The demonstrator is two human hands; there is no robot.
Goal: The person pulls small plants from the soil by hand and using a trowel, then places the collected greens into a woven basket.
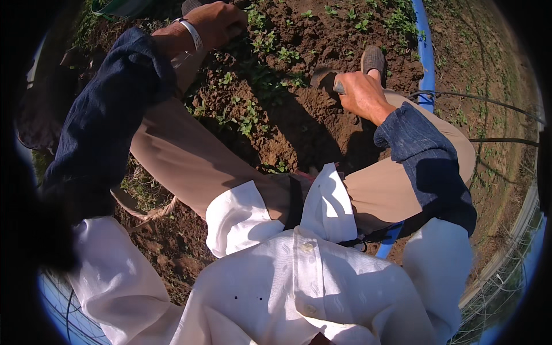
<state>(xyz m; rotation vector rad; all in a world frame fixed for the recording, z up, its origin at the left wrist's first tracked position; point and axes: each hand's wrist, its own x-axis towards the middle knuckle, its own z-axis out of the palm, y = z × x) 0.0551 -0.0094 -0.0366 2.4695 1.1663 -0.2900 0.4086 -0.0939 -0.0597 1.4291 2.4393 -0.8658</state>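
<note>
My right hand (pixel 365 95) is wrapped round the grey handle of a small hand tool (pixel 323 76). Its curved, dark blade points left, close over the brown soil (pixel 305 109); whether it cuts into the ground is unclear. Higher up on the left, my left hand (pixel 215 27) has curled fingers, near my left shoe and low green seedlings (pixel 264 41). A white band (pixel 191 35) circles that wrist. What the left fingers hold, if anything, is hidden. More small green plants (pixel 249 119) grow in the soil between my legs.
A blue pipe (pixel 425 52) runs along my right side, and thin black tubes (pixel 494 98) branch off it to the right. At the upper left lies part of a green container (pixel 123 8). A pale strap (pixel 146 214) rests on the ground by my left thigh.
</note>
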